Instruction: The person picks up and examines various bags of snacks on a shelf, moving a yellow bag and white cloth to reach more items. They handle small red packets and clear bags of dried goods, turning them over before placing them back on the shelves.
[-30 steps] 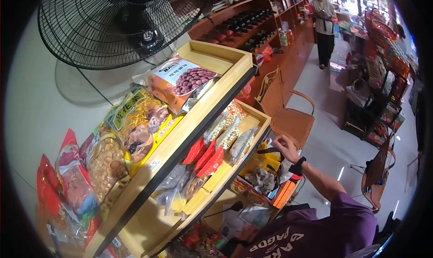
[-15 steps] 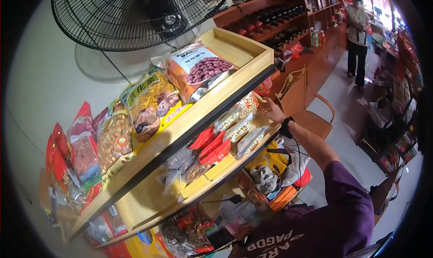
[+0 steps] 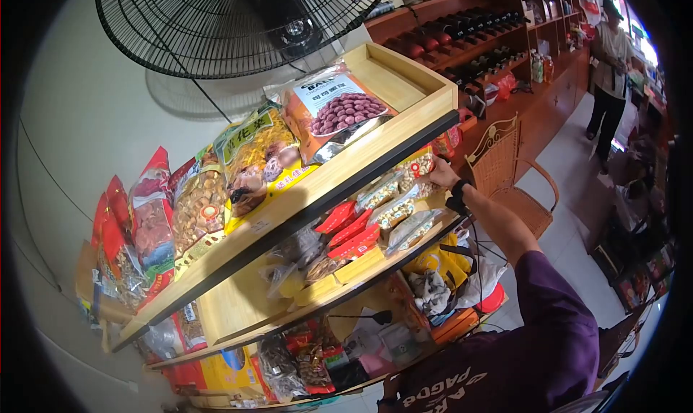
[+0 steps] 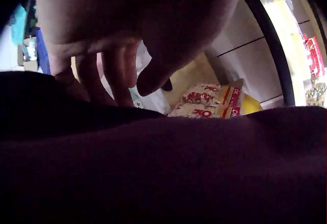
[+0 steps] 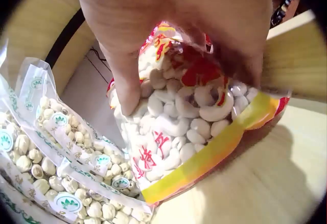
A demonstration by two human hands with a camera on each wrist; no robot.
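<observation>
My right hand (image 5: 173, 25) grips a clear bag of cashew nuts (image 5: 171, 124) with red print and a yellow band, thumb and fingers on opposite sides of it. In the head view this hand (image 3: 442, 173) is at the far right end of the middle wooden tray (image 3: 245, 308), under the upper tray's edge. Beside the bag lean clear bags of pale lotus seeds (image 5: 97, 178) with green marks. My left hand (image 4: 138, 35) hangs with loosely curled fingers in the left wrist view, near white plastic and a red-printed bag (image 4: 207, 101); its sleeve hides the lower part.
The upper tray (image 3: 404, 113) holds large snack bags, including a bag of chocolate balls (image 3: 339, 110). A black fan (image 3: 245, 23) stands above. Beyond the trays are a wicker chair (image 3: 516, 186) and red-brown shelves (image 3: 476, 34). A person (image 3: 610, 74) stands in the aisle.
My right hand has moved from beside the tray's corner into its far right end and taken hold of the bag of cashew nuts. The head view has shifted; the trays appear farther right.
</observation>
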